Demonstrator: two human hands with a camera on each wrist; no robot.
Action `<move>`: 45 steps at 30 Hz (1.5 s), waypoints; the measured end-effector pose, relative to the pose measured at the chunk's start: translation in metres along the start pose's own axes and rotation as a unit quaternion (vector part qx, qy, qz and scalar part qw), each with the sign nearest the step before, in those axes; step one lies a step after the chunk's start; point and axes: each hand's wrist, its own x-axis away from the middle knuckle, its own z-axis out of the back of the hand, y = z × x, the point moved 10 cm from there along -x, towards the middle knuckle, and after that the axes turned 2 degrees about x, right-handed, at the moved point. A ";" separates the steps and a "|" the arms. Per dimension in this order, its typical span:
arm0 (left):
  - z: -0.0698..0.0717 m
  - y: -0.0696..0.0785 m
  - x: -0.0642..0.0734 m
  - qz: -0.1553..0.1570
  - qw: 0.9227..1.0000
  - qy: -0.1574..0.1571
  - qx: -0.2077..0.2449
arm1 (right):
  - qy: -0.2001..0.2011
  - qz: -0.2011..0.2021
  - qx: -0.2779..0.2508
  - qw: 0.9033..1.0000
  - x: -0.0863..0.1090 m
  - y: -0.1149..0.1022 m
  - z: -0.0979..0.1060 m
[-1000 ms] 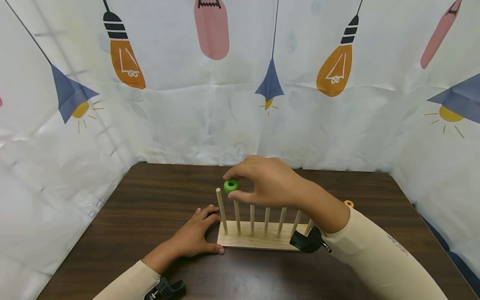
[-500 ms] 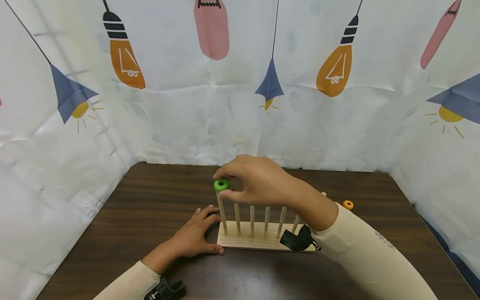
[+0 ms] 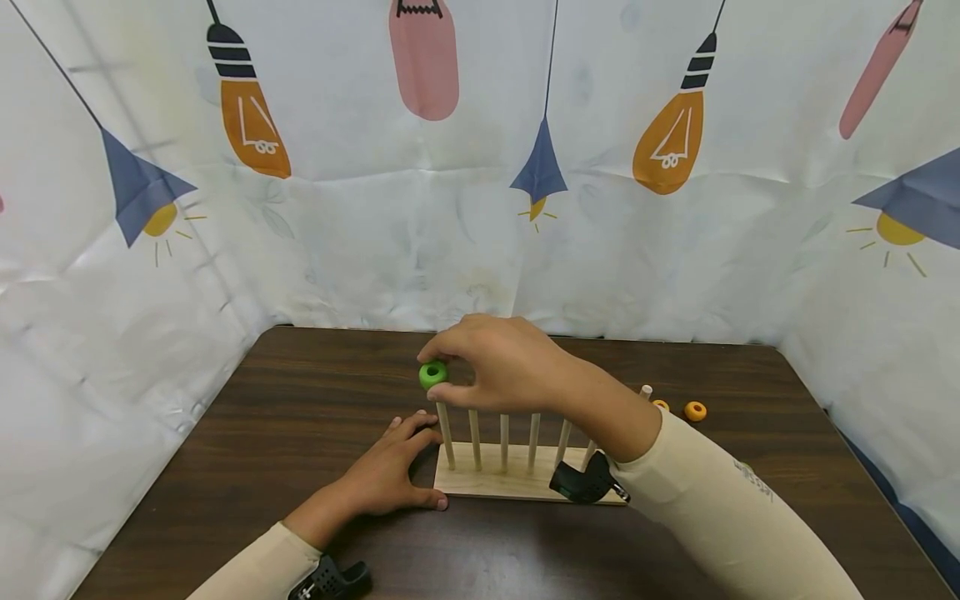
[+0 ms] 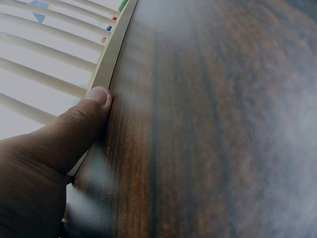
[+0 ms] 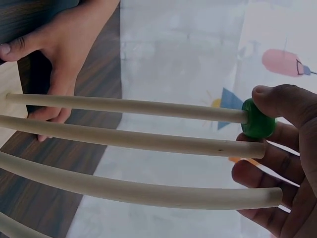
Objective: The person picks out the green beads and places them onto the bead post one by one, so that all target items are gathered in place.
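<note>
- My right hand point(image 3: 501, 360) was grasping the green bead point(image 3: 432, 375), pinched between thumb and fingers.
- The bead was located at the top of the leftmost peg point(image 3: 446, 437), with its hole visible from above. The right wrist view showed the peg's tip meeting the bead's underside; whether it had entered the hole, I could not tell.
- My left hand point(image 3: 393, 471) was spread at the left end of the wooden board point(image 3: 491, 485). The thumb pressed on its near edge; the fingers lay stretched out beside that end, not clenched.
- The board lay flat on the dark worktop point(image 3: 352, 375), and its other pegs point(image 3: 505, 442) stood upright in a row, with my right forearm across the far end.
- Two orange beads point(image 3: 695, 411) lay on the worktop to the right, beyond my right sleeve point(image 3: 720, 492), the nearer one partly covered by it.
- A black wrist camera point(image 3: 581, 481) was worn at my right wrist, in front of the pegs.
- A white cloth point(image 3: 360, 250) printed with lamps and bulbs hung behind the worktop.
</note>
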 end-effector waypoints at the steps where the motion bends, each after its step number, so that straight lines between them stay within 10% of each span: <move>1: 0.000 0.000 0.000 0.001 1.000 -0.001 0.000 | -0.004 -0.002 0.000 1.000 0.000 0.000 -0.001; 15: -0.001 0.002 0.000 0.007 1.000 0.002 -0.003 | -0.033 -0.072 0.011 0.997 0.031 0.028 0.013; 32: 0.001 0.001 0.001 0.004 1.000 0.002 -0.018 | 0.040 -0.118 0.018 0.992 0.112 0.072 0.046; 45: 0.001 0.003 0.002 -0.001 1.000 0.000 -0.020 | 0.106 -0.078 0.022 0.991 0.179 0.091 0.064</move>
